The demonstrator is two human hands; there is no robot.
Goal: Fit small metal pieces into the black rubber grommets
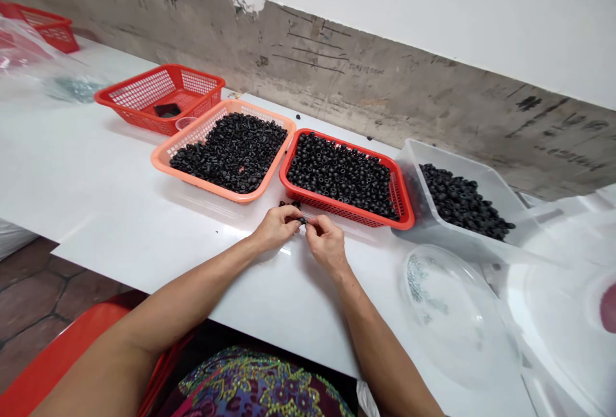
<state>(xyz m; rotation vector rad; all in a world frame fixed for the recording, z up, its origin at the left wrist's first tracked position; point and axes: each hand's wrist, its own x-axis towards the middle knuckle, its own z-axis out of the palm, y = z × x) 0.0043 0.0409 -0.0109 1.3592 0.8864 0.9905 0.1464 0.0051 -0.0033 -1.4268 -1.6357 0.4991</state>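
My left hand (276, 229) and my right hand (328, 245) meet over the white table, fingertips closed. Between them they pinch a small black part (302, 221), too small to make out fully. Just behind my left fingers lies a little heap of black pieces (291, 204). Beyond my right hand stands a red basket (337, 211) full of round black pieces with holes. To its left, an orange basket (205, 192) holds many smaller black pieces. A clear plastic bin (412, 176) on the right contains larger-looking black pieces.
A shallow clear round container (474, 365) with small shiny bits lies at right, beside a large white tub (539, 327). Another red basket (139, 119) with a dark item inside stands at left. A plastic bag (29, 48) lies farther left. A wall (298, 51) runs behind the table.
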